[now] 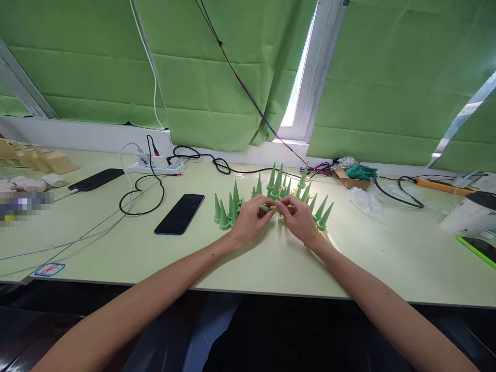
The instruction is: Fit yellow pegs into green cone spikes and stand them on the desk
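In the head view, both hands meet over the middle of the pale table (pixel 248 274). My left hand (pixel 250 221) pinches a green cone-shaped piece (pixel 265 208), mostly covered by the fingers. At its end, the fingertips of my right hand (pixel 299 219) close on a small yellow part (pixel 273 207) whose shape is too small to make out. The two pieces touch or nearly touch; I cannot tell which. Several pointed green cones (pixel 223 219) stand upright around and behind the hands. More yellow bits (pixel 323 234) lie by the cones near my right wrist.
A black phone (pixel 179 214) lies left of the cones. Behind it are a power strip (pixel 174 168) and looping black cable (pixel 141 206). To the right are a small cardboard box (pixel 352 182), clear plastic bags (pixel 366 204) and a white cup (pixel 467 214) with a dark lid.
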The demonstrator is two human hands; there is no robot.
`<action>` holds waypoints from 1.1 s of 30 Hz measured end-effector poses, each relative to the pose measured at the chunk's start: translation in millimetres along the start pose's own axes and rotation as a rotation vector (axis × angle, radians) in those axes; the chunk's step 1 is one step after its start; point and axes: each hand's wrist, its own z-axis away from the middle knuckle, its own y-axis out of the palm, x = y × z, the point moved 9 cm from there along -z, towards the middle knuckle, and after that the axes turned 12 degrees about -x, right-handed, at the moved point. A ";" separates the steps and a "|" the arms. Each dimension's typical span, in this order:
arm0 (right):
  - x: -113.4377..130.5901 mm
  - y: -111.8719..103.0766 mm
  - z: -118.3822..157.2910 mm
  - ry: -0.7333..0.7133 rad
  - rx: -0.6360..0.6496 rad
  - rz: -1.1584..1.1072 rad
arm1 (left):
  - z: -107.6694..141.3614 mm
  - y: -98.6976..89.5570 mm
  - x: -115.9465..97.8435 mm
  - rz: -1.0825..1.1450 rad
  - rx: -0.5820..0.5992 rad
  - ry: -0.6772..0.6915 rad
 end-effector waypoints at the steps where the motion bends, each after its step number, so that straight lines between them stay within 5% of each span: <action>1: -0.4 -0.5 -0.1 0.000 -0.005 0.011 | 0.2 0.3 0.2 0.004 0.002 -0.003; 21: 7.3 -8.5 -3.1 -0.102 -0.104 0.217 | 2.1 5.4 -2.0 -0.017 0.050 0.043; 33: 4.7 -2.6 -3.0 -0.116 -0.039 0.219 | 0.5 3.0 -1.9 -0.030 0.051 0.026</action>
